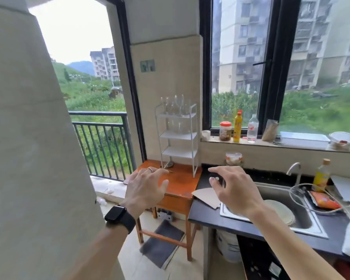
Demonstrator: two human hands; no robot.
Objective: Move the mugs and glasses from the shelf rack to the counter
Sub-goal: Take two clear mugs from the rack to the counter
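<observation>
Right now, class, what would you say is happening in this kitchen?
A person stretches both bare hands, left hand and right hand, open and empty, toward a white shelf rack on a small wooden table. The glasses stand on its top tiers, untouched. Nothing has reached the dark counter beside the sink.

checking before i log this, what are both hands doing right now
Left hand: open, fingers spread, holding nothing.
Right hand: open, fingers loosely curled, holding nothing.
</observation>
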